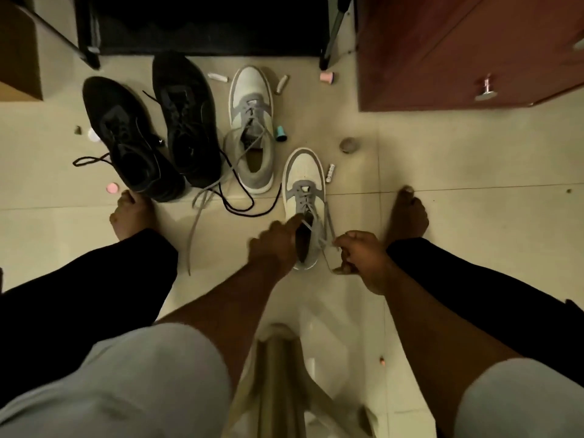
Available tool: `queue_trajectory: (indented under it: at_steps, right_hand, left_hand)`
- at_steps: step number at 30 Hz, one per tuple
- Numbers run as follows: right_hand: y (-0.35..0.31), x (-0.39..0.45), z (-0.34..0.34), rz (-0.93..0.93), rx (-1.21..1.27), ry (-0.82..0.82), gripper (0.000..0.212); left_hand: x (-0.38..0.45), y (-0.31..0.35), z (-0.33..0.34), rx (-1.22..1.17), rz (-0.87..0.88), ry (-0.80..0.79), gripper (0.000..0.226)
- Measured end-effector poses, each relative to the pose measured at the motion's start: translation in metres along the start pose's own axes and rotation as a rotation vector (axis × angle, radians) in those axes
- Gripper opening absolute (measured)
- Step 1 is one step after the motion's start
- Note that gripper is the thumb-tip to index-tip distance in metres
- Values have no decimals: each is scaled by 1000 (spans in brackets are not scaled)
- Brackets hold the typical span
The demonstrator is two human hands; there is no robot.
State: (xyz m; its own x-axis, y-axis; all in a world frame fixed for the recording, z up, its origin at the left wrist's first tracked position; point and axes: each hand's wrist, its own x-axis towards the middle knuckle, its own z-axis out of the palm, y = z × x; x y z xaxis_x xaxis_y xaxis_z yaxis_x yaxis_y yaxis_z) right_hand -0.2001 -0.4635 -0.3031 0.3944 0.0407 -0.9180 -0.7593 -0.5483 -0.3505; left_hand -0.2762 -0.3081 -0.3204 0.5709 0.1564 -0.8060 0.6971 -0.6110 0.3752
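A white and grey sneaker [302,184] stands on the tiled floor between my bare feet, toe pointing away. My left hand [275,243] holds its collar on the left side, fingers curled over the opening. My right hand [360,257] pinches the grey lace [325,238] just right of the shoe's heel, and the lace runs taut from the eyelets to my fingers. The matching sneaker [252,128] lies farther back, its laces loose on the floor.
Two black sneakers [151,131] sit at the left with loose black laces. Small thread spools and caps [327,78] are scattered over the floor. A red-brown cabinet [467,52] stands at the right, a dark rack [202,23] at the back. A stool leg [278,374] rises below my arms.
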Motion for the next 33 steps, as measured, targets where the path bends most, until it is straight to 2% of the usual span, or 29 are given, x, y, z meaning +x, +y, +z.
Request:
queue_trajectory:
  at_steps: [2, 4, 6, 7, 8, 10, 11, 12, 14, 16, 18, 23, 26, 28, 29, 31, 33]
  right_hand:
    - [3, 2, -2, 53, -45, -28, 24]
    - [3, 2, -8, 80, -79, -33, 19]
    - [-1, 4, -14, 124, -108, -55, 12]
    - [-2, 9, -16, 152, -196, -54, 10]
    - [-3, 14, -18, 166, -384, -49, 13]
    - [0, 27, -18, 68, -763, -40, 25]
    - [1, 32, -12, -22, -818, 0, 29]
    - [1, 34, -5, -77, -755, 55, 28]
    - [-2, 37, 14, -136, -466, 174, 23]
    - [0, 52, 31, -109, -211, 217, 16]
    - [-1, 55, 40, -80, -129, 183, 15]
    - [6, 68, 38, -88, -171, 224, 22]
    - [-3, 57, 33, -32, 82, 100, 25]
    - [-13, 48, 24, -15, 193, 22, 28]
    - [-17, 43, 19, -43, 172, -24, 26]
    - [-25, 38, 3, -111, 68, -51, 14]
    - [-33, 38, -21, -197, -187, 10, 6]
  left_hand:
    - [23, 9, 6, -169, 16, -162, 69]
    - [39, 13, 9, -182, 53, -195, 58]
    - [44, 17, 8, -134, 75, -204, 36]
    - [44, 18, 8, -108, 80, -220, 28]
    - [42, 18, 7, -98, 86, -212, 24]
    - [39, 12, 8, -136, 65, -163, 26]
    - [38, 7, 9, -166, 52, -127, 32]
    - [37, 3, 10, -198, 41, -91, 41]
    - [36, -4, 10, -233, 28, -88, 61]
    - [45, -6, 14, -238, 20, -131, 71]
    - [47, -5, 11, -208, 51, -84, 63]
    - [55, 1, 12, 36, 121, -47, 45]
    - [56, 2, 11, 196, 138, -56, 36]
    - [54, 1, 8, 200, 90, -146, 36]
    - [51, 0, 5, 115, 60, -193, 35]
    - [40, -4, -7, -288, -70, -240, 35]
    - [22, -9, -29, -714, -228, -157, 42]
